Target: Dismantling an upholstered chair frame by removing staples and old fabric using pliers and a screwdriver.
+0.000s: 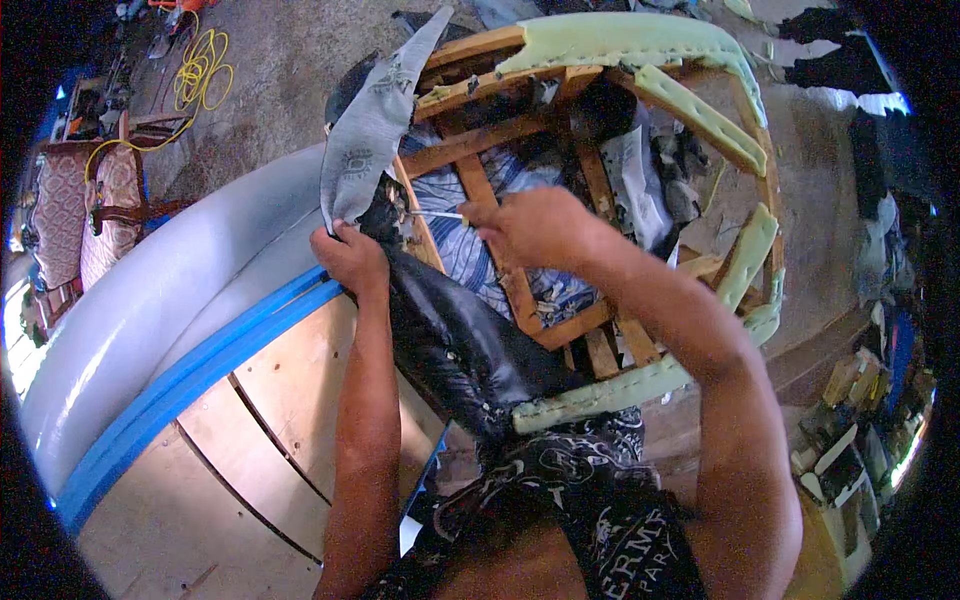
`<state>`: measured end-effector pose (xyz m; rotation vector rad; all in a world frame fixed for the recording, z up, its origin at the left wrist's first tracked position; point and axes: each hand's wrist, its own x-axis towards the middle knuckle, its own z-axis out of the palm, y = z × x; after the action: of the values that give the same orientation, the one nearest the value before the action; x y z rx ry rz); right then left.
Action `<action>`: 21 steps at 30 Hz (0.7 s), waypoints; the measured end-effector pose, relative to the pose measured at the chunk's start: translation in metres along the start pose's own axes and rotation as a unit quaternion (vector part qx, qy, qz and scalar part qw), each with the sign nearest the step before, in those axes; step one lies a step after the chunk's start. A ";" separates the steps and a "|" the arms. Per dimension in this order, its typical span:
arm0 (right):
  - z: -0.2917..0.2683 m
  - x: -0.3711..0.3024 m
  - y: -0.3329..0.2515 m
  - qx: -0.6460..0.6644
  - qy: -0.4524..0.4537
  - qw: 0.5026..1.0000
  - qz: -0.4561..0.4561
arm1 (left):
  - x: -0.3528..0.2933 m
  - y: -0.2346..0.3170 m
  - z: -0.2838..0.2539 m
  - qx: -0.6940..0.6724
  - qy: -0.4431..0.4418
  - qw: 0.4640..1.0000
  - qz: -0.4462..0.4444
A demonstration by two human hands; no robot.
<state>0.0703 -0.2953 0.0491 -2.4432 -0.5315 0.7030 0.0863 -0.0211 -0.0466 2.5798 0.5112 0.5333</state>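
Nearest you, a black patterned cloth (590,500) drapes over your lap, with bare plywood panels (280,400) and blue edging (190,375) to your left. Your left hand (350,258) is clenched on the edge of the black vinyl cover (455,340), which runs from your lap up to the near rail of the wooden chair frame (520,290); the same grip pins the lower end of a grey patterned fabric strip (375,130). Your right hand (530,228) pinches a thin pale tool (440,214), possibly a staple puller or a pick; the view is too small to say. Its tip points at the frame rail just beside your left fingers.

Risk: if the tip slips off the rail, it could jab your left hand or tear the vinyl, since both lie directly in its line.

The open frame acts as a basket: inside lie blue patterned fabric (465,250) and crumpled grey scraps (650,180). Green foam padding (640,40) lines its rim. Farther off, a yellow cable (200,70) is coiled on the floor.
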 end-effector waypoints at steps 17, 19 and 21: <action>0.157 0.004 0.021 0.217 0.193 0.956 0.031 | -0.002 0.011 -0.003 -0.011 -0.019 1.000 -0.021; 0.160 0.023 0.022 0.301 0.223 0.927 0.003 | 0.002 0.010 -0.003 -0.010 -0.012 0.999 -0.028; 0.165 0.035 0.017 0.305 0.248 0.919 0.027 | 0.000 0.010 0.001 -0.046 -0.026 0.998 -0.029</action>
<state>0.0065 -0.2278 -0.0922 -1.9294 -0.0247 0.1930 0.0893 -0.0300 -0.0420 2.4774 0.5302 0.4578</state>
